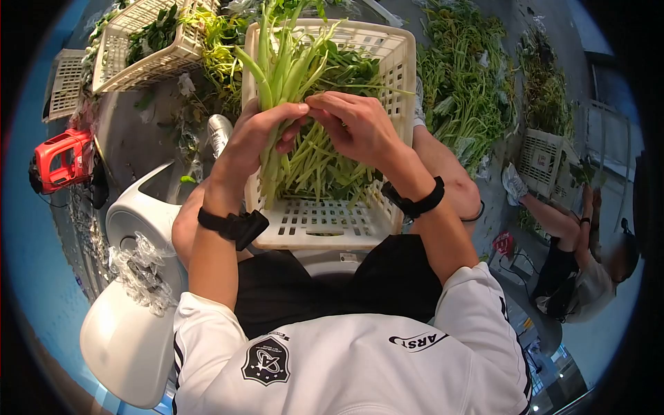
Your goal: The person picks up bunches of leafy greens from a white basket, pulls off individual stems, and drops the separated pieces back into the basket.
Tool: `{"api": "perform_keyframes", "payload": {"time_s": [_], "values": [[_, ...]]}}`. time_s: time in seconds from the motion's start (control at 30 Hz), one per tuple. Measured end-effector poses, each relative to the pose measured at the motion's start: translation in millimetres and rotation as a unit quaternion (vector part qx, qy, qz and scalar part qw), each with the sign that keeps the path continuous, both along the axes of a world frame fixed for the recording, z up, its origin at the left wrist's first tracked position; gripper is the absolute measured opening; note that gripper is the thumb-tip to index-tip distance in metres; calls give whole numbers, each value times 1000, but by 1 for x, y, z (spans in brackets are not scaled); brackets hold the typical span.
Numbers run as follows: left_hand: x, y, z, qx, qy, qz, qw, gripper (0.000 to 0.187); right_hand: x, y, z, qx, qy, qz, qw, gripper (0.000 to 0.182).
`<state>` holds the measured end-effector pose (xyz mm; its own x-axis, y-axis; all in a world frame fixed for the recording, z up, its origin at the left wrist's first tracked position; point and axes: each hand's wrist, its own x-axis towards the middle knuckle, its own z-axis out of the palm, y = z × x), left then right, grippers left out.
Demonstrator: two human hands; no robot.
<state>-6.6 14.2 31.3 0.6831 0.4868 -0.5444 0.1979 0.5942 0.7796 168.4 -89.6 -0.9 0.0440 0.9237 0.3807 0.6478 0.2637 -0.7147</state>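
A bunch of pale green leafy stalks [282, 72] stands upright in my left hand [256, 135], whose fingers are wrapped round its lower part. Close beside it, my right hand [360, 128] is closed in a pinch, fingertips meeting my left thumb at the right edge of the bunch. Whatever lies between those fingertips is too small to make out. Both hands are above a cream plastic crate [315, 238] with slotted walls. Loose green stalks [328, 166] with leaves lie inside it, partly hidden by my hands.
Heaps of greens [460, 90] cover the floor at right. Another crate [142, 41] stands upper left, near a red plastic-bodied object [62, 159]. A white chair [131, 332] with crumpled clear plastic [142, 270] is at my left. Another person [588, 270] sits at far right by a crate [543, 159].
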Motion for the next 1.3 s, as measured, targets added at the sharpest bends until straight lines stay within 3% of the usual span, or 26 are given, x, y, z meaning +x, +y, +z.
{"api": "perform_keyframes", "payload": {"time_s": [0.17,0.27,0.37,0.47,0.57,0.6,0.7,0.8,0.9,1.0,1.1,1.2,1.3], "values": [[-1,1,3,-45,-16,15,999,20,2,-2,2,-24,-9,2,1000,26],[-1,-2,6,-36,-25,26,999,20,6,-6,6,-101,-36,-1,994,24],[0,0,7,-32,-17,25,999,19,3,-4,7,-156,36,-13,987,29],[3,2,-1,-20,-17,57,998,20,4,-6,10,-205,209,-56,955,33],[4,4,-2,-13,13,106,994,30,13,0,-24,-63,206,-73,974,34],[4,4,-1,-13,31,120,992,36,18,0,-18,-117,235,-67,963,34],[6,1,-2,-6,11,136,991,44,11,4,-18,-74,395,-81,912,33],[4,1,-9,-6,-9,149,989,42,15,-2,-6,-122,247,-109,955,38],[2,7,-23,16,-36,146,989,38,29,0,-6,-85,-81,-122,986,40],[2,8,-19,-3,-57,131,990,42,25,-1,19,-275,129,-180,935,43],[6,3,-10,19,-39,159,986,41,24,1,-10,-84,346,-135,925,39],[8,3,-11,16,-10,176,984,34,27,1,-9,-25,509,-54,859,42],[7,3,-19,-2,-58,161,985,35,21,0,-1,-20,429,-55,901,53]]}}
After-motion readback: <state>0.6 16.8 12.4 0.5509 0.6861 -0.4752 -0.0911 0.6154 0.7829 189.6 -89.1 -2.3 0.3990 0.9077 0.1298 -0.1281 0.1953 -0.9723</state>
